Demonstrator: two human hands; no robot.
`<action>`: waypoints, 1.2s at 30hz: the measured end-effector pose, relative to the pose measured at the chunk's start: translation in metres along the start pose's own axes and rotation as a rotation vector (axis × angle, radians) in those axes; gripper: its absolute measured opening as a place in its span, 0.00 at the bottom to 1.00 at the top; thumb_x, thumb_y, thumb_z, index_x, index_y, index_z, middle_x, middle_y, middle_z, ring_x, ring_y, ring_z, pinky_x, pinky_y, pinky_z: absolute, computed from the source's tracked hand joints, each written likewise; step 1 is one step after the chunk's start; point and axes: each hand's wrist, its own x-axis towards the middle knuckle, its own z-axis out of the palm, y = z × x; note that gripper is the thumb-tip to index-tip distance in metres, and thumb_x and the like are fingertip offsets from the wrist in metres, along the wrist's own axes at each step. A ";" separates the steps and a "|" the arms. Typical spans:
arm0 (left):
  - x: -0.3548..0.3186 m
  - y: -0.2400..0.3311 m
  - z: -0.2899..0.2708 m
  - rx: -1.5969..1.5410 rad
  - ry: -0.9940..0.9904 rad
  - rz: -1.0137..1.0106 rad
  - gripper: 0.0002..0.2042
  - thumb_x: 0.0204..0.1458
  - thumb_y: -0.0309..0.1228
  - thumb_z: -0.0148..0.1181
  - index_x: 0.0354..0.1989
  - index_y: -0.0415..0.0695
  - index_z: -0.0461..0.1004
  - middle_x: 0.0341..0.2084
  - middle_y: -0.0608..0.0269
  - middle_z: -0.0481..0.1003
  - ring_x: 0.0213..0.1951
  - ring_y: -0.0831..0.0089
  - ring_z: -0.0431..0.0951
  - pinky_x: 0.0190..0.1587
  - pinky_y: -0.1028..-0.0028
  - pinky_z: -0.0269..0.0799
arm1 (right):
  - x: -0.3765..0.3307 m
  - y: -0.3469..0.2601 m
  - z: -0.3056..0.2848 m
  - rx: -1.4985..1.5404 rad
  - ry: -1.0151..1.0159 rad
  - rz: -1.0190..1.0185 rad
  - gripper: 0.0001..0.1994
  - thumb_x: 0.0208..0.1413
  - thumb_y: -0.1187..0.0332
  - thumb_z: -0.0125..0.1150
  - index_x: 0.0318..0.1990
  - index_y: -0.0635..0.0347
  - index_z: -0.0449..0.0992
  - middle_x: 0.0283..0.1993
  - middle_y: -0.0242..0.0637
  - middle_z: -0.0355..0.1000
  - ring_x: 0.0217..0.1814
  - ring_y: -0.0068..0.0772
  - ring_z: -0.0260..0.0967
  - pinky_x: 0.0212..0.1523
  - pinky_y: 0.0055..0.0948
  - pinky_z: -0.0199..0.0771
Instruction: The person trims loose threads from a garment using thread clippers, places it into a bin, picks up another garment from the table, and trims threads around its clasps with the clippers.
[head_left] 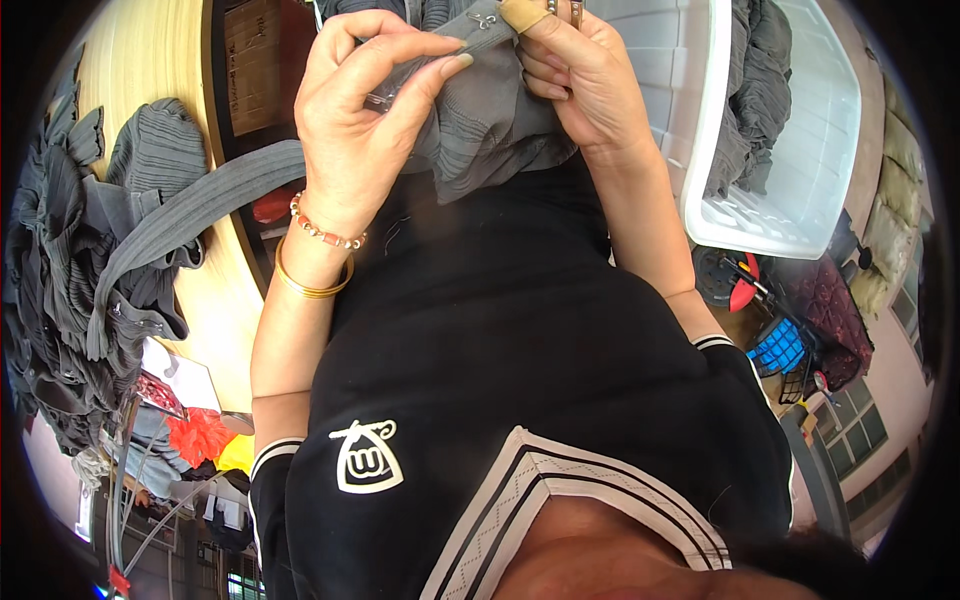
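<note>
A grey pleated garment (480, 130) hangs between my two hands at the top of the view, in front of my body. Near the upper edge of its flat band a small metal hook (484, 20) shows. My left hand (350, 110) pinches the band between thumb and forefinger, just below the hook; whether a thread or needle is also there I cannot tell. Gripping the band's other side is my right hand (590, 85), its fingers curled under the cloth. A yellowish thumb cover (522, 14) sits on the right thumb, close beside the hook.
More grey pleated garments (70, 260) lie heaped on a light wooden table (150, 50) at left, with one long grey band (190, 205) stretching towards my left wrist. A white plastic bin (800, 215) holding grey cloth (750, 110) stands at right. Behind it is a blue basket (778, 347).
</note>
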 end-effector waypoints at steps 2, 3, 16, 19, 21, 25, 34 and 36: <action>0.000 -0.002 0.001 -0.032 0.018 -0.008 0.10 0.45 0.21 0.71 0.37 0.43 0.84 0.36 0.67 0.76 0.41 0.78 0.73 0.43 0.78 0.69 | 0.000 -0.002 0.002 -0.004 0.009 0.010 0.09 0.62 0.66 0.61 0.28 0.52 0.72 0.17 0.15 0.58 0.13 0.08 0.46 0.15 0.14 0.42; 0.000 -0.004 0.001 -0.082 0.039 0.003 0.10 0.44 0.20 0.71 0.37 0.43 0.84 0.36 0.67 0.75 0.41 0.78 0.72 0.43 0.79 0.69 | 0.000 -0.003 0.003 -0.010 0.019 0.022 0.09 0.62 0.66 0.61 0.28 0.52 0.72 0.17 0.15 0.58 0.13 0.08 0.46 0.15 0.14 0.42; -0.006 -0.025 0.005 -0.796 0.086 -0.428 0.07 0.60 0.26 0.59 0.45 0.39 0.77 0.42 0.65 0.78 0.43 0.82 0.74 0.48 0.84 0.68 | 0.006 0.001 -0.005 0.002 -0.024 0.035 0.09 0.61 0.66 0.62 0.28 0.52 0.72 0.16 0.14 0.56 0.13 0.08 0.45 0.15 0.14 0.41; -0.005 -0.026 0.001 -0.761 0.048 -0.489 0.10 0.62 0.30 0.57 0.48 0.40 0.75 0.43 0.64 0.79 0.44 0.84 0.74 0.50 0.84 0.67 | 0.012 0.008 -0.015 -0.010 -0.010 0.035 0.09 0.60 0.65 0.63 0.29 0.52 0.72 0.17 0.15 0.57 0.13 0.08 0.46 0.15 0.15 0.41; -0.001 -0.022 -0.002 -0.701 -0.081 -0.641 0.14 0.62 0.31 0.56 0.54 0.41 0.72 0.44 0.63 0.78 0.46 0.82 0.75 0.53 0.80 0.66 | 0.023 0.025 -0.037 0.070 0.034 0.063 0.08 0.59 0.65 0.64 0.30 0.53 0.74 0.17 0.15 0.58 0.14 0.08 0.47 0.15 0.15 0.42; -0.001 -0.020 -0.011 -0.733 -0.218 -0.668 0.18 0.60 0.25 0.56 0.59 0.41 0.69 0.45 0.64 0.78 0.48 0.81 0.75 0.54 0.80 0.66 | 0.012 0.014 -0.014 -0.196 0.069 -0.031 0.06 0.59 0.66 0.64 0.33 0.56 0.77 0.19 0.15 0.61 0.16 0.06 0.49 0.16 0.13 0.45; -0.005 -0.016 -0.014 -0.637 -0.139 -0.536 0.16 0.58 0.20 0.57 0.55 0.41 0.72 0.43 0.65 0.79 0.46 0.82 0.75 0.52 0.80 0.67 | -0.012 0.022 -0.001 -0.526 -0.038 -0.442 0.15 0.50 0.79 0.71 0.44 0.62 0.73 0.26 0.16 0.62 0.23 0.05 0.51 0.23 0.12 0.49; -0.004 -0.015 -0.012 -0.645 -0.142 -0.534 0.15 0.58 0.21 0.58 0.55 0.41 0.72 0.44 0.64 0.79 0.46 0.82 0.76 0.52 0.81 0.68 | -0.009 0.031 0.010 -0.381 -0.059 -0.458 0.12 0.52 0.79 0.69 0.42 0.63 0.74 0.27 0.18 0.65 0.24 0.07 0.55 0.24 0.12 0.53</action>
